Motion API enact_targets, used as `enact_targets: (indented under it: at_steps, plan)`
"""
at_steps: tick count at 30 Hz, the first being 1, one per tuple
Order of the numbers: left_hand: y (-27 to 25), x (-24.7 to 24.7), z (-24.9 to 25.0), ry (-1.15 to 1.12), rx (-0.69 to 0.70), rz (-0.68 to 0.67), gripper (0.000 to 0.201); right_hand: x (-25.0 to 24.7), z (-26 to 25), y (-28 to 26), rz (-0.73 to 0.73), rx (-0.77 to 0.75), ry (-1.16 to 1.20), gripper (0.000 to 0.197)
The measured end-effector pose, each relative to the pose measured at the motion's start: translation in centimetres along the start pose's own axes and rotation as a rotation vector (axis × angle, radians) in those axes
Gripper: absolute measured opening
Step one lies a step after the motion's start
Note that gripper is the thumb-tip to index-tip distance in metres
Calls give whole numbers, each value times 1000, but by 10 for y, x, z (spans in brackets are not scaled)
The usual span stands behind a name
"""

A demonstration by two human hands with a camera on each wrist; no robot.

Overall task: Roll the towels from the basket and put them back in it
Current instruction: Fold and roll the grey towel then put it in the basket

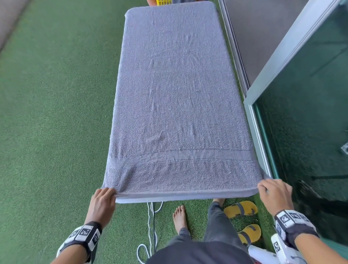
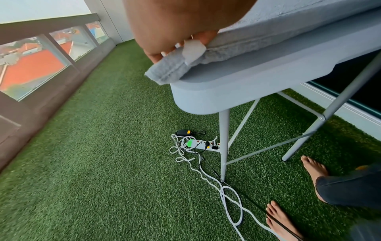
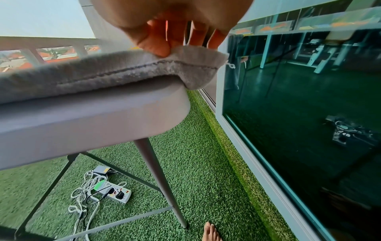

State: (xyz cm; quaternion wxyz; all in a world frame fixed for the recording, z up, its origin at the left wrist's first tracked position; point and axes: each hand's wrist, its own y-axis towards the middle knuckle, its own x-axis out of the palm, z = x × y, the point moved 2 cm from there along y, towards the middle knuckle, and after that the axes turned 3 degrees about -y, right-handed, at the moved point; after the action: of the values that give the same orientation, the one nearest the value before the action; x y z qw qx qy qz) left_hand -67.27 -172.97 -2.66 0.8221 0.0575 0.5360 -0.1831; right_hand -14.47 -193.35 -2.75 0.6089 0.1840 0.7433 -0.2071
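A grey towel (image 1: 175,98) lies spread flat along the whole top of a grey folding table (image 2: 237,88). My left hand (image 1: 105,196) pinches the towel's near left corner (image 2: 164,71), beside a white label (image 2: 192,52). My right hand (image 1: 271,190) pinches the near right corner (image 3: 198,68), thumb on top of the hem. Both corners are lifted slightly off the table's near edge. A sliver of a yellow basket (image 1: 163,2) shows past the far end of the table.
Green artificial turf (image 1: 56,113) covers the floor. A glass door (image 1: 310,113) and its frame run close along the table's right side. A power strip with tangled white cables (image 2: 198,145) lies under the table. Yellow sandals (image 1: 243,209) sit by my bare feet.
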Motion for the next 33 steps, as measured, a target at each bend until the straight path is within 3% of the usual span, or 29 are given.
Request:
enact_targets:
  at_steps: [3,5,8,10,13,15,23,27,30,33]
  plan:
    - [15,3,5,74,-130,-47,6,3,-8,13,-76,66,-4,19]
    - [23,4,9,124,-197,-62,21,2,-11,17,-88,109,-13,9]
    - [23,1,16,172,-233,45,33,-5,-16,16,-29,173,16,19]
    - [17,4,25,114,-182,110,29,-3,-27,8,-27,89,99,19]
    - [3,18,35,29,-7,75,32,9,-36,-6,-103,-86,144,25]
    - [0,24,33,2,33,90,35,12,-32,-5,-128,-60,156,27]
    - [8,9,34,27,-51,128,28,-2,-27,14,-134,23,188,24]
    - [15,7,29,98,-91,98,12,-5,-24,22,-96,-25,114,16]
    - [18,6,26,211,-101,69,24,-3,-25,26,-106,-52,-48,37]
    - [28,6,22,254,-160,-36,23,2,-31,29,-140,-32,-124,29]
